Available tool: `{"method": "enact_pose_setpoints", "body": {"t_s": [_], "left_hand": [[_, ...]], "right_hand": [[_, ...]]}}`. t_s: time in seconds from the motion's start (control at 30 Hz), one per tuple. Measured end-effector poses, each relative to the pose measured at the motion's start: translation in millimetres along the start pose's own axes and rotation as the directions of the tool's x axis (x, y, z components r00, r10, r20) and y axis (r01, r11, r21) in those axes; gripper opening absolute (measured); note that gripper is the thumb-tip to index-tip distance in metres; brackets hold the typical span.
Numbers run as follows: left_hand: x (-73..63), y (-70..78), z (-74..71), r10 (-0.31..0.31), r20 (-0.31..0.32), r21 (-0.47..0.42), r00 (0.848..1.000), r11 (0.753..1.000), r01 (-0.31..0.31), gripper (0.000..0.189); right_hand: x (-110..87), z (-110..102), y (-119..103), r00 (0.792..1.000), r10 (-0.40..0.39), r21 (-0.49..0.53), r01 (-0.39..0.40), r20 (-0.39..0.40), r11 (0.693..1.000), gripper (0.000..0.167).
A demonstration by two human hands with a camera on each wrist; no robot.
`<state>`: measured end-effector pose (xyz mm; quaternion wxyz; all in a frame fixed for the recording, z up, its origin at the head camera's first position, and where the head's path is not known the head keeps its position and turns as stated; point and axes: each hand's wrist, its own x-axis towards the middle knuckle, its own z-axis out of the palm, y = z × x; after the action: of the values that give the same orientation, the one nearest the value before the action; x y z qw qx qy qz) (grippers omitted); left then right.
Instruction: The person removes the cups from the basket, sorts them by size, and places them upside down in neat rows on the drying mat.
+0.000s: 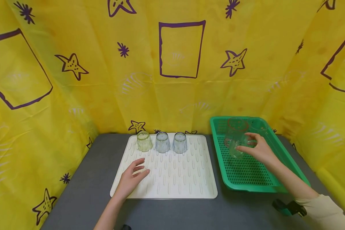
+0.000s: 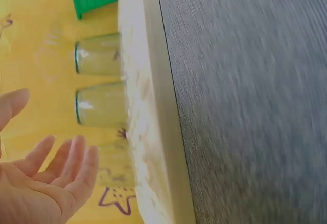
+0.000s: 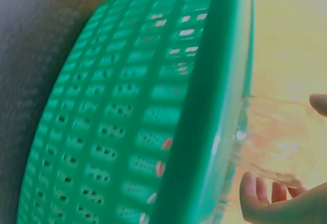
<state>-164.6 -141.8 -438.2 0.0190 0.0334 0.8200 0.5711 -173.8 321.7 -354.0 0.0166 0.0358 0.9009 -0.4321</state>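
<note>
My right hand [image 1: 258,148] is over the green basket, its thumb and fingers around a clear drinking glass [image 1: 236,149]. In the right wrist view this glass [image 3: 276,137] shows beyond the basket's rim, between thumb and fingertips. Behind it in the basket stands a taller clear glass with a reddish rim [image 1: 238,124]. My left hand [image 1: 131,179] hovers above the white drying mat [image 1: 187,185], fingers loosely bent and holding nothing. At the mat's back edge, three glasses stand upside down in a row: a yellowish glass [image 1: 144,142] and two bluish glasses [image 1: 162,142], [image 1: 180,143].
The green basket [image 1: 227,183] sits right of the mat on a dark grey table [image 1: 86,179]. Another faint clear glass [image 1: 258,126] seems to lie at its back. A yellow patterned curtain [image 1: 138,105] closes off the back and sides.
</note>
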Motion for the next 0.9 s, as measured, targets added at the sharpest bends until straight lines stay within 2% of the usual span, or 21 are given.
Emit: {"method": "enact_pose_setpoints", "body": {"t_s": [0.2, 0.47, 0.7, 0.9], "left_hand": [[-2.0, 5.1, 11.2, 0.028, 0.010, -0.049, 1.000, 0.998, -0.027, 0.050], [-5.3, 18.9, 25.6, 0.085, 0.051, -0.127, 0.995, 0.989, -0.078, 0.047], [-6.1, 33.5, 40.7, 0.122, 0.118, -0.172, 0.985, 0.980, -0.101, 0.046], [-5.8, 47.5, 54.7, 0.151, 0.188, -0.215, 0.970, 0.971, -0.110, 0.050]], "right_hand": [[-8.2, 6, -13, 0.998, -0.021, 0.071, 0.026, -0.063, 0.997, 0.085], [-20.7, 22, -35, 0.990, -0.093, 0.154, 0.109, -0.108, 0.982, 0.076], [-29.2, 46, -54, 0.984, -0.161, 0.238, 0.175, -0.075, 0.955, 0.073], [-36.6, 71, -65, 0.975, -0.223, 0.245, 0.222, -0.026, 0.944, 0.071]]}}
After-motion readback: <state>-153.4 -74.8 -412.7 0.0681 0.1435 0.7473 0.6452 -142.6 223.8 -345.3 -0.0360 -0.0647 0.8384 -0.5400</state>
